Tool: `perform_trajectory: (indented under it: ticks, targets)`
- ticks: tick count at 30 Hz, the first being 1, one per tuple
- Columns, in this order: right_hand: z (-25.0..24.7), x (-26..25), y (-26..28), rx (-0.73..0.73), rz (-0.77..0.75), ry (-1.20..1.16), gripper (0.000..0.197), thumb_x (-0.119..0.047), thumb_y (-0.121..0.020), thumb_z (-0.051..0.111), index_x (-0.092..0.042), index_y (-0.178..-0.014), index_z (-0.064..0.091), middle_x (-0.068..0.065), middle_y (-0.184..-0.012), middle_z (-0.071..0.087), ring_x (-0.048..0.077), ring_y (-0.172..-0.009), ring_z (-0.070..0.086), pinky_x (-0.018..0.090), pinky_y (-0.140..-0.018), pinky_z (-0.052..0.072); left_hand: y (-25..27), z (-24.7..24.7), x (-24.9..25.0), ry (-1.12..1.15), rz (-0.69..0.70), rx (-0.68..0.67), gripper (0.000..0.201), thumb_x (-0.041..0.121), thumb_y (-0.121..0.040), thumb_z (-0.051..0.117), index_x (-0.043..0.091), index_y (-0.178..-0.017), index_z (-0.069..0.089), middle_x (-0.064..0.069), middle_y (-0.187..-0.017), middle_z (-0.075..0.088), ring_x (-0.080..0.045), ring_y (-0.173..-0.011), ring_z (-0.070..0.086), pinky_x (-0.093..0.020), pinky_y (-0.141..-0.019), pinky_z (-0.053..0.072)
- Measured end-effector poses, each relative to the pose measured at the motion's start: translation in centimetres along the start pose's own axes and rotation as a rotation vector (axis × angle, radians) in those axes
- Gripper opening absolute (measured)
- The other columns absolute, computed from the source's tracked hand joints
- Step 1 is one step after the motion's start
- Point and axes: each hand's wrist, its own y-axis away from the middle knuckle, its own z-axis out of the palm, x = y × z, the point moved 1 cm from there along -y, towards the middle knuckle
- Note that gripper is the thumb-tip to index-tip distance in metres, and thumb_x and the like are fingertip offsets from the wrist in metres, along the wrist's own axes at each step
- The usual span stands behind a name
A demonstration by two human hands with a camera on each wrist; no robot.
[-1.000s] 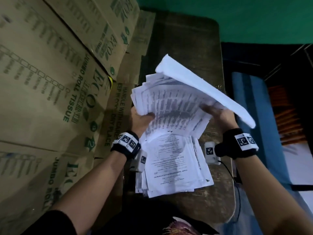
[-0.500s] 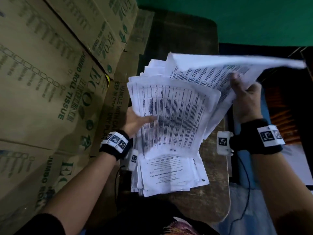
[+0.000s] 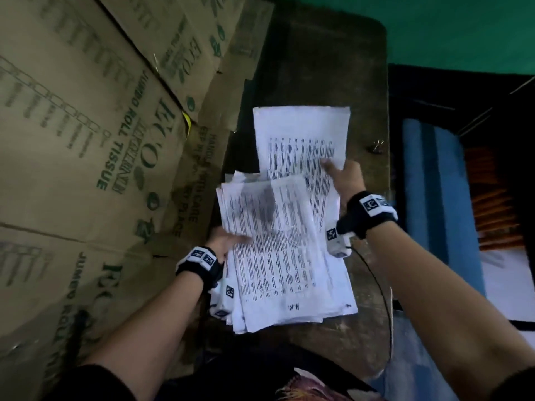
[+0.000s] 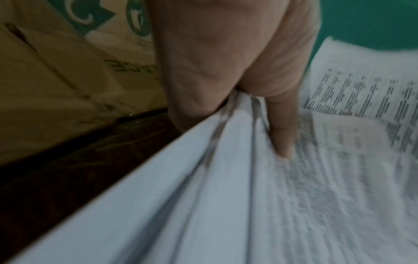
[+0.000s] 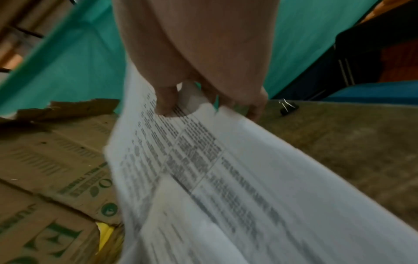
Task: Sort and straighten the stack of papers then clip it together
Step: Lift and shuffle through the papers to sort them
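Note:
A messy stack of printed papers point(image 3: 278, 256) lies on the dark wooden table point(image 3: 321, 62), close to me. My left hand point(image 3: 230, 241) grips its left edge, thumb point(image 4: 282, 135) on top and fingers underneath the stack point(image 4: 226, 205). My right hand point(image 3: 343, 176) pinches a separate sheaf of printed sheets point(image 3: 301, 134) at its right edge. That sheaf lies farther out, its near end tucked under the stack. The right wrist view shows that hand point(image 5: 210, 100) with its thumb on the sheaf point(image 5: 203, 169) and fingers below. A black binder clip point(image 3: 376, 146) point(image 5: 288, 107) sits on the table right of the sheaf.
Flattened cardboard boxes point(image 3: 86, 140) printed in green cover everything left of the table. A blue surface point(image 3: 434, 183) and a dark gap run along the right edge. A green wall point(image 3: 448, 30) stands behind. A thin cable point(image 3: 379, 285) hangs from my right wrist.
The right hand swung its lifted sheaf from high on the right down toward the far part of the table. The left-hand stack dropped from tilted up to nearly flat.

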Motion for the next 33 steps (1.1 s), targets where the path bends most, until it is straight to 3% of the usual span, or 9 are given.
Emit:
perform_trajectory:
  ticks: [3, 6, 10, 14, 18, 21, 26, 29, 33]
  targets:
    - [0.4, 0.9, 0.2, 0.097, 0.020, -0.050, 0.024, -0.024, -0.092, 0.066, -0.007, -0.109, 0.063, -0.003, -0.100, 0.063, 0.017, -0.102, 0.061, 0.029, -0.086, 0.046, -1.0, 0.3, -1.9, -0.071, -0.019, 0.136, 0.099, 0.016, -0.060, 0.090, -0.008, -0.139, 0.035, -0.019, -0.142, 0.044, -0.034, -0.132, 0.043, -0.038, -0.097, 0.042]
    - [-1.4, 0.0, -0.4, 0.242, -0.095, -0.080, 0.014, -0.017, -0.092, 0.065, -0.009, -0.103, 0.067, 0.000, -0.097, 0.067, 0.010, -0.092, 0.063, 0.029, -0.087, 0.052, -2.3, 0.3, -3.2, -0.130, 0.101, 0.203, 0.093, 0.014, -0.060, 0.089, 0.002, -0.139, 0.040, -0.013, -0.139, 0.050, -0.030, -0.126, 0.049, -0.039, -0.101, 0.044]
    - [-5.7, -2.7, -1.5, 0.314, -0.244, -0.066, 0.004, -0.020, -0.087, 0.067, -0.017, -0.087, 0.069, -0.008, -0.079, 0.069, -0.004, -0.064, 0.059, 0.021, -0.064, 0.050, -1.1, 0.7, -2.4, -0.221, 0.277, 0.244, 0.080, 0.004, -0.066, 0.084, 0.004, -0.136, 0.045, -0.012, -0.136, 0.053, -0.028, -0.128, 0.049, -0.040, -0.107, 0.041]
    - [-8.4, -5.0, -0.4, 0.195, -0.277, -0.086, 0.005, -0.015, -0.091, 0.065, -0.017, -0.087, 0.069, -0.024, -0.064, 0.069, -0.007, -0.062, 0.062, 0.017, -0.061, 0.052, -0.6, 1.1, -1.6, -0.223, 0.317, 0.254, 0.080, 0.009, -0.066, 0.086, 0.001, -0.134, 0.045, -0.014, -0.135, 0.054, -0.029, -0.128, 0.049, -0.035, -0.105, 0.039]
    - [-7.5, -3.0, 1.2, 0.009, -0.139, 0.036, 0.020, -0.004, -0.091, 0.061, -0.017, -0.077, 0.066, -0.010, -0.060, 0.068, -0.006, -0.052, 0.059, 0.022, -0.054, 0.050, -0.7, 1.4, -0.8, -0.259, 0.198, 0.267, 0.100, 0.026, -0.069, 0.085, 0.000, -0.146, 0.026, -0.016, -0.150, 0.035, -0.030, -0.140, 0.034, -0.034, -0.113, 0.031]
    - [-4.0, 1.1, 2.5, -0.045, -0.023, 0.223, 0.015, -0.009, -0.091, 0.063, -0.012, -0.077, 0.065, -0.003, -0.063, 0.058, -0.008, -0.042, 0.049, 0.018, -0.045, 0.041, -1.7, 1.5, -1.1, -0.214, 0.213, 0.265, 0.103, 0.045, -0.067, 0.081, 0.004, -0.146, 0.030, -0.016, -0.149, 0.039, -0.030, -0.137, 0.039, -0.044, -0.114, 0.033]
    - [2.5, 8.6, 4.2, -0.244, 0.090, 0.433, 0.021, -0.011, -0.095, 0.054, -0.004, -0.113, 0.063, 0.009, -0.091, 0.063, 0.028, -0.078, 0.062, 0.030, -0.064, 0.043, -1.0, 1.3, -1.0, -0.163, 0.235, 0.326, 0.050, 0.037, -0.096, 0.051, 0.005, -0.133, 0.043, -0.018, -0.137, 0.051, -0.033, -0.123, 0.052, -0.036, -0.099, 0.043]
    - [4.7, 11.3, 4.7, -0.196, 0.155, 0.449, 0.024, -0.010, -0.092, 0.057, -0.001, -0.113, 0.064, 0.019, -0.100, 0.069, 0.036, -0.092, 0.066, 0.031, -0.069, 0.047, -1.0, 1.1, -1.7, -0.161, 0.232, 0.305, 0.063, 0.051, -0.097, 0.037, 0.010, -0.145, 0.031, -0.013, -0.153, 0.031, -0.030, -0.140, 0.033, -0.042, -0.113, 0.029]
    - [6.6, 12.5, 5.2, -0.241, 0.184, 0.498, 0.049, -0.025, -0.092, 0.063, -0.001, -0.133, 0.051, 0.018, -0.131, 0.058, 0.035, -0.122, 0.055, 0.039, -0.095, 0.047, -1.4, 1.4, -2.9, -0.239, 0.105, 0.307, 0.092, 0.069, -0.075, 0.053, 0.023, -0.147, 0.019, -0.007, -0.157, 0.017, -0.034, -0.142, 0.024, -0.055, -0.113, 0.026]
